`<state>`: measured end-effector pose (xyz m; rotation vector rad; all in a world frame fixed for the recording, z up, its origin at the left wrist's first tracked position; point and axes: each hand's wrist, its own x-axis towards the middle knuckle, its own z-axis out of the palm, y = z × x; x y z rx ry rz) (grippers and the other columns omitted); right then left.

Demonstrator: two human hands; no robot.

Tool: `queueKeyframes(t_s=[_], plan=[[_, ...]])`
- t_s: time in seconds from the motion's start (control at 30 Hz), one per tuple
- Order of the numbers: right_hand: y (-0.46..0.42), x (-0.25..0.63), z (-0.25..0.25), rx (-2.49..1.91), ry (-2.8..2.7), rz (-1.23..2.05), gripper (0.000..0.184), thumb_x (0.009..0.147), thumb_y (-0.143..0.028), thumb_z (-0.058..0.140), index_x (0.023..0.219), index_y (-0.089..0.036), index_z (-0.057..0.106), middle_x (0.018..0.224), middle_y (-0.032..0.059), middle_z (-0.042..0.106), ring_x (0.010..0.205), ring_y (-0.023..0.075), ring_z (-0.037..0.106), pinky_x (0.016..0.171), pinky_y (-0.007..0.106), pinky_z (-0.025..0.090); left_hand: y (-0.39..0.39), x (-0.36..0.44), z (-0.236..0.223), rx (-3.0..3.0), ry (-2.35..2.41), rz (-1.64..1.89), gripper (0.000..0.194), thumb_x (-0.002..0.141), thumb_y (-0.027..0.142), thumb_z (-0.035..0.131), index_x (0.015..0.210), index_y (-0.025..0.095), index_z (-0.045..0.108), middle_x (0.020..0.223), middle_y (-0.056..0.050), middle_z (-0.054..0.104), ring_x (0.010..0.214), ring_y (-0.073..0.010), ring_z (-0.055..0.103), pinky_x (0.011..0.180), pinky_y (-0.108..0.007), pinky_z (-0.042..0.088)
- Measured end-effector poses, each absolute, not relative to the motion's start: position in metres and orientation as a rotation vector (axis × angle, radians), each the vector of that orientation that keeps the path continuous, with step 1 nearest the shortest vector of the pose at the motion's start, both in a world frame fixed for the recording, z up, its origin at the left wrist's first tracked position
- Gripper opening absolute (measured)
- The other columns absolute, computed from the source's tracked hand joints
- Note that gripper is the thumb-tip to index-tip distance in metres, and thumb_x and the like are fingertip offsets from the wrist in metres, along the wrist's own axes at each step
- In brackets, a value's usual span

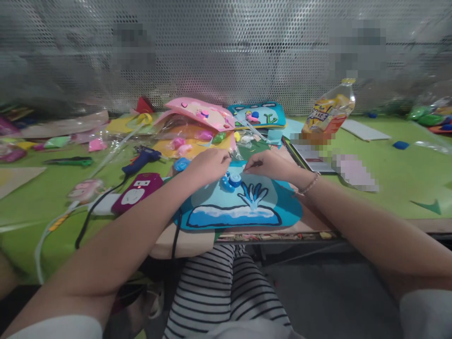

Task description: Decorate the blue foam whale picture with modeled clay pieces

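Note:
In front of me lies a blue craft-foam piece [212, 197] with rounded edges, a black-outlined pool and a splash-like shape on it. A small blue and white clay snail-like figure [231, 181] sits on its upper part. My left hand [212, 164] hovers just above the figure to the left, its fingers curled together near a clear bag. Over the upper edge of the piece, my right hand [266, 165] has thumb and fingertips pinched together. Whatever is between the fingers of either hand is too small or hidden to make out. A lump of blue clay [181, 164] rests beside my left wrist.
A blue glue gun [141, 159], a magenta power socket [139, 192] and cables lie at left, with green scissors [68, 161]. Behind stand a pink decorated foam piece [201, 113] and a blue one [259, 115]. At right are a drink bottle [328, 113] and a tablet [312, 157].

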<state>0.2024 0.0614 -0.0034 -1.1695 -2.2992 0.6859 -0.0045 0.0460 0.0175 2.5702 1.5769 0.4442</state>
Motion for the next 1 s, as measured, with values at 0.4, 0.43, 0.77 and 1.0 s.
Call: queueKeyframes(t_s=[0.4, 0.43, 0.77, 1.0], plan=[[0.062, 0.203, -0.004, -1.157, -2.363, 0.672, 0.021, 0.076, -0.027, 0.058, 0.079, -0.016, 0.075, 0.078, 0.0033, 0.074, 0.071, 0.0145, 0.062, 0.065, 0.025, 0.045, 0.029, 0.002, 0.018, 2.359, 1.46, 0.087, 0.039, 0.091, 0.041, 0.033, 0.116, 0.019, 0.053, 0.12, -0.014, 0.054, 0.07, -0.0157, 0.065, 0.067, -0.028, 0.047], [0.062, 0.203, -0.004, -1.16, -2.365, 0.672, 0.022, 0.076, -0.028, 0.058, 0.079, -0.016, 0.075, 0.078, 0.0035, 0.074, 0.07, 0.0143, 0.062, 0.064, 0.025, 0.044, 0.029, 0.003, 0.017, 2.284, 1.479, 0.109, 0.042, 0.091, 0.045, 0.032, 0.117, 0.019, 0.051, 0.123, -0.015, 0.052, 0.061, -0.0129, 0.064, 0.064, -0.028, 0.048], [0.063, 0.204, -0.004, -1.16, -2.33, 0.686, 0.021, 0.071, -0.035, 0.062, 0.075, -0.017, 0.07, 0.067, 0.0006, 0.066, 0.062, 0.0121, 0.053, 0.058, 0.024, 0.039, 0.03, 0.004, 0.015, 2.252, 1.499, 0.135, 0.04, 0.091, 0.048, 0.033, 0.111, 0.021, 0.055, 0.123, -0.012, 0.055, 0.053, -0.0094, 0.062, 0.056, -0.025, 0.047], [0.07, 0.211, -0.004, -1.198, -2.236, 0.662, 0.022, 0.065, -0.037, 0.067, 0.068, -0.016, 0.062, 0.061, -0.0008, 0.059, 0.057, 0.0107, 0.049, 0.054, 0.024, 0.036, 0.032, 0.006, 0.014, 2.605, 1.593, 0.344, 0.038, 0.094, 0.037, 0.029, 0.103, 0.015, 0.059, 0.109, -0.014, 0.061, 0.105, -0.0288, 0.058, 0.085, -0.039, 0.044]])
